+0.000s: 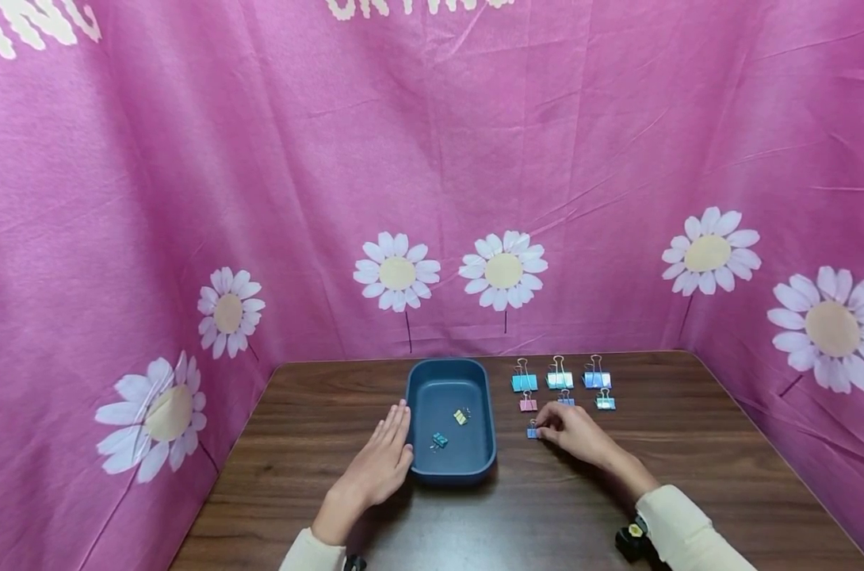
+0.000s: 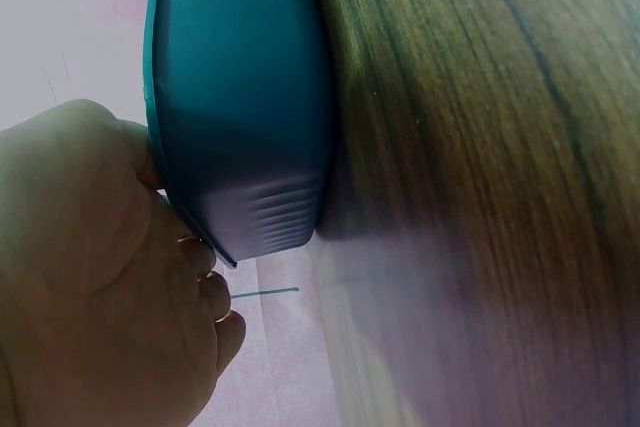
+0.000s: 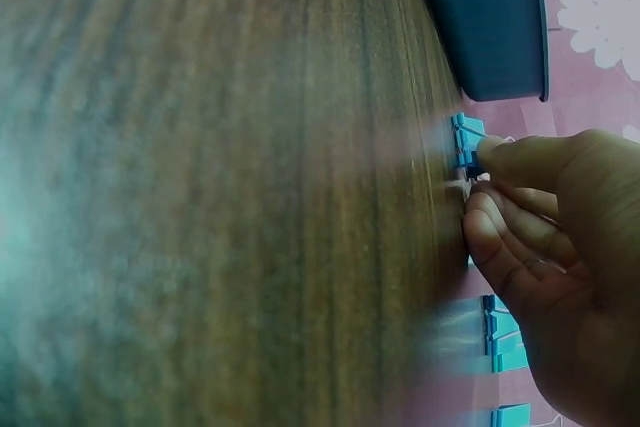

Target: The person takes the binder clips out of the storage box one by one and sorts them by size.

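A dark blue rectangular tray (image 1: 449, 468) stands on the table, holding a small yellow binder clip (image 1: 461, 416) and a small teal binder clip (image 1: 440, 439). Along the tray's left rim, my left hand (image 1: 376, 460) rests with its fingers straight. To the right of the tray, my right hand (image 1: 577, 434) pinches a small blue binder clip (image 1: 532, 434) at the table surface, its fingertips partly covering it. Just behind that hand is another small blue clip (image 1: 566, 402), partly hidden. A small pink clip (image 1: 528, 405) and a small light-blue clip (image 1: 605, 404) flank it.
Larger binder clips form the back row: a teal one (image 1: 524, 383), a pale blue one (image 1: 560, 381) and a blue one (image 1: 597, 380). A pink curtain (image 1: 446, 159) with daisies encloses the wooden table (image 1: 318, 412) at the back and sides.
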The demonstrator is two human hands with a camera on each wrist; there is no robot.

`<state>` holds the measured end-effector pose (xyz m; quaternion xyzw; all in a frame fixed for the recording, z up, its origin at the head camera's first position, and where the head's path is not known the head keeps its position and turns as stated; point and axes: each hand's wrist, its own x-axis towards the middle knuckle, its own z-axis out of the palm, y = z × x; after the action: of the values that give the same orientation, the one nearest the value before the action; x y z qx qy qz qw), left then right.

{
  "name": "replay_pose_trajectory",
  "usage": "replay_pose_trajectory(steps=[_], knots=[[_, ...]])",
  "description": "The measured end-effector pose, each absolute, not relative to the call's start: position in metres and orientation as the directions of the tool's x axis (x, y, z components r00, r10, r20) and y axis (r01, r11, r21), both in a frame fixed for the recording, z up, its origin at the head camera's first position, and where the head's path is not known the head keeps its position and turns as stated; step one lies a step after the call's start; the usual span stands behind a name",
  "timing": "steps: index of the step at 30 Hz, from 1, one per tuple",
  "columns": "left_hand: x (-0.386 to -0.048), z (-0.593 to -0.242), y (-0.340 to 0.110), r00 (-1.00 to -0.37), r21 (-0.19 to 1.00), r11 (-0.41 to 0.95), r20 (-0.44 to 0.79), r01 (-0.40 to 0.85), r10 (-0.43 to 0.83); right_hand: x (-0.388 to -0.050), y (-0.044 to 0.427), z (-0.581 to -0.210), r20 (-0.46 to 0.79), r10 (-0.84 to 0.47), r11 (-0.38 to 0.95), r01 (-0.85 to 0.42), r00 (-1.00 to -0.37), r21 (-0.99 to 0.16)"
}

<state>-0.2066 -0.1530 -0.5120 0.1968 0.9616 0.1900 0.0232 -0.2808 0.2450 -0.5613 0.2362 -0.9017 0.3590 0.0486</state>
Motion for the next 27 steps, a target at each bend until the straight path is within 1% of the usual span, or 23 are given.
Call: replay_pose_trajectory(steps=[5,10,21,27], knots=[[-0.207,-0.512,-0.153,-0.92,0.369,0.85,0.036,0.376,0.391,-0.281,0.245,-0.56,0.264,-0.379,0.634,-0.457,-0.887,-0.624],[-0.207,-0.512,-0.153,-0.921,0.371,0.851,0.033,0.372,0.389,-0.283,0.243,-0.551,0.328,-0.383,0.634,-0.505,-0.863,-0.586],[-0.206,-0.512,-0.154,-0.92,0.369,0.851,0.032,0.374,0.39,-0.3,0.227,-0.508,0.383,-0.438,0.614,-0.582,-0.813,-0.533],[-0.206,-0.511,-0.153,-0.92,0.372,0.85,0.03,0.374,0.391,-0.306,0.213,-0.488,0.372,-0.487,0.606,-0.612,-0.791,-0.508]])
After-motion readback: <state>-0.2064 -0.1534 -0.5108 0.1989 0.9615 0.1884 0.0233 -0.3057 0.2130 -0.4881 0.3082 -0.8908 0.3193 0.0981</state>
